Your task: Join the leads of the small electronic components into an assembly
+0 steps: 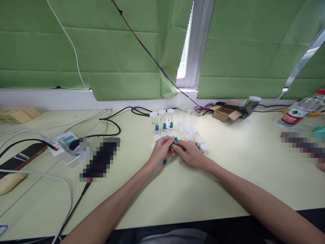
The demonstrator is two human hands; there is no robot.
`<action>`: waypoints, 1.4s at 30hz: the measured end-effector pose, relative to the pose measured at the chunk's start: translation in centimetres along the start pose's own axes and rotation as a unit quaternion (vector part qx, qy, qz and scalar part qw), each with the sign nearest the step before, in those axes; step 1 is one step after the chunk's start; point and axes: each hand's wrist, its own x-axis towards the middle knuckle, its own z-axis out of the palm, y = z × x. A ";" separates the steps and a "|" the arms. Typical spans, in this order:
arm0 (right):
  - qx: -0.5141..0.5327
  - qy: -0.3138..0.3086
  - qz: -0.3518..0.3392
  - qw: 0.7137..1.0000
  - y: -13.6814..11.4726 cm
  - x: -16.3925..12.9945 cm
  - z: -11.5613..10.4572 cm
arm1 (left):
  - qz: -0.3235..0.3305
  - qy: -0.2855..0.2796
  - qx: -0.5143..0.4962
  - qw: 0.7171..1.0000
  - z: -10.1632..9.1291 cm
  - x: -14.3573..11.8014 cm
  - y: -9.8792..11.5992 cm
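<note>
My left hand (162,147) and my right hand (190,152) meet above the table, fingers closed in a pinch around a small blue part (176,139). It shows between the fingertips; its exact kind is too small to make out. Another blue part (164,162) lies on the table just below my left hand. Behind the hands stand three clear vials (162,120) with white caps, each holding a blue part with thin wires. To their right are several clear open vials (188,120). White caps (203,147) lie beside my right hand, and thin dark-ended wires are partly hidden under the hands.
An open cardboard box (223,113) with black cable and a can (252,103) stand at the back right. A large plastic bottle (297,113) is farther right. At left lie a power strip (63,145), cables, a blurred dark object (101,159) and a yellowish mouse (11,183).
</note>
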 end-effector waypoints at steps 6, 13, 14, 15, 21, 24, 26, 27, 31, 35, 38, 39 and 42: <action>-0.018 0.001 -0.006 1.000 -0.1 0.1 -0.1 | 0.003 -0.002 0.006 1.000 0.1 -0.1 0.1; -0.004 0.000 0.001 1.000 -0.1 0.1 -0.1 | 0.014 -0.007 0.014 1.000 0.0 -0.1 0.1; -0.001 -0.001 -0.001 1.000 -0.1 0.1 -0.1 | 0.014 -0.008 0.014 1.000 0.0 -0.1 0.1; 0.001 -0.001 -0.003 1.000 -0.1 0.1 -0.1 | 0.014 -0.009 0.013 1.000 0.0 -0.1 0.0; -0.012 0.020 0.009 1.000 0.1 0.1 0.0 | 0.010 -0.005 0.000 1.000 0.0 0.0 0.1; -0.029 0.035 0.024 0.999 0.3 0.1 0.1 | 0.016 0.004 -0.003 1.000 0.0 0.1 0.1; -0.035 0.035 0.027 0.998 0.4 0.0 0.2 | 0.020 0.005 -0.002 1.000 -0.1 0.1 0.0; -0.035 0.034 0.026 0.998 0.5 0.0 0.2 | 0.020 0.004 -0.001 1.000 -0.1 0.1 0.0; -0.030 0.030 0.009 0.999 0.4 0.0 0.2 | 0.023 0.010 0.012 1.000 -0.1 0.2 -0.1; -0.028 0.024 -0.003 0.999 0.1 0.0 0.1 | 0.014 0.017 0.023 0.999 0.0 0.2 0.0; -0.025 0.016 -0.004 1.000 0.1 0.0 0.0 | 0.011 0.016 0.028 0.999 0.0 0.1 0.1; -0.026 0.016 -0.005 1.000 0.1 0.1 0.0 | 0.011 0.016 0.029 0.999 0.0 0.1 0.1; -0.030 0.015 -0.010 0.999 0.2 0.1 0.0 | 0.016 0.012 0.032 0.999 -0.1 0.2 0.0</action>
